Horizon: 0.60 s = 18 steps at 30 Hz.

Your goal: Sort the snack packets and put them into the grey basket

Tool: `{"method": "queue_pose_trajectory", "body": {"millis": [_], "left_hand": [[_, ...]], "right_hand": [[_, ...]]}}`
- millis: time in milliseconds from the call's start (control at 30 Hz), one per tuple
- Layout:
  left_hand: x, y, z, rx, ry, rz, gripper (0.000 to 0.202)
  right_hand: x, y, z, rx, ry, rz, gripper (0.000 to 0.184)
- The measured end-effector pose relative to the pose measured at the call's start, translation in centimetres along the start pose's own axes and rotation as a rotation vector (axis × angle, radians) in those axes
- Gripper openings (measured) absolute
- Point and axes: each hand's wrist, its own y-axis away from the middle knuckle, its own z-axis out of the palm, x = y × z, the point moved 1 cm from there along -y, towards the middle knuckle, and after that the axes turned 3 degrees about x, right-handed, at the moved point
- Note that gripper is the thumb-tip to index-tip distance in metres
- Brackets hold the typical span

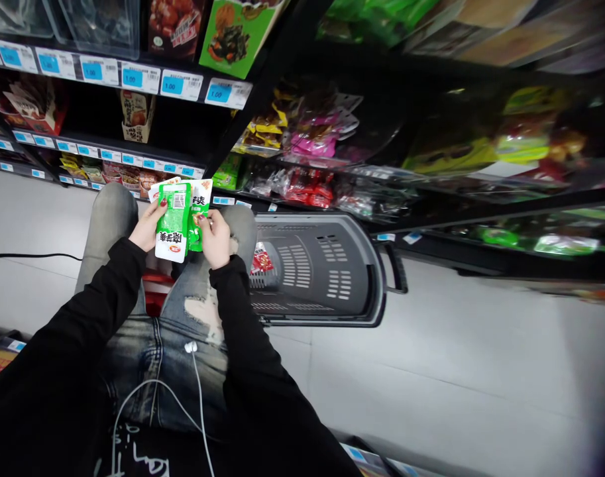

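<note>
It's vivid green and white on the packets (173, 225), red on the sachet (261, 260), dark grey for the basket (356, 255), solid black sleeves (83, 321), faded blue jeans (133, 351), blue-and-white price tags (179, 86)!

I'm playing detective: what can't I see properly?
Head view: how many packets; they overlap.
Head view: left end of the basket, hidden by the right knee and sleeve.
Head view: bags at far right, blurred.
Head view: fine print on price tags, too small.
Head view: rest of the tubs, cut off by the top edge.
</note>
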Motion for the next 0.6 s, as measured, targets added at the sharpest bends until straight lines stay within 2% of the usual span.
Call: {"method": "queue_pose_trajectory", "body": {"millis": [167, 267, 333, 367, 433, 500, 600], "left_hand": [[-0.2, 0.2, 0.1, -0.089, -0.035, -0.038, 0.022], [-0.3, 0.1, 0.0, -0.089, -0.061, -0.052, 0.024], [-0.4, 0.0, -0.1, -0.078, -0.086, -0.052, 0.025], [-0.5, -0.1, -0.2, -0.074, -0.096, -0.051, 0.024], [-0.6, -0.2, -0.3, -0.065, -0.117, -0.050, 0.023], [-0.6, -0.2, -0.4, -0.060, -0.130, -0.059, 0.021], [-0.4, 0.0, -0.3, -0.082, -0.128, -0.070, 0.021]], "right_hand": [[0.6, -0.3, 0.4, -0.094, -0.004, -0.038, 0.021], [0.9, -0.4, 0.5, -0.170, 0.054, -0.038, 0.024], [0.7, -0.3, 0.4, -0.156, 0.145, -0.066, 0.026], [0.5, -0.3, 0.3, -0.102, 0.204, -0.101, 0.026], [-0.3, 0.1, -0.2, 0.050, 0.327, -0.220, 0.025], [-1.4, 0.5, -0.6, 0.118, 0.436, -0.392, 0.030], [-2.6, 1.0, -0.8, -0.030, 0.528, -0.667, 0.030]]}}
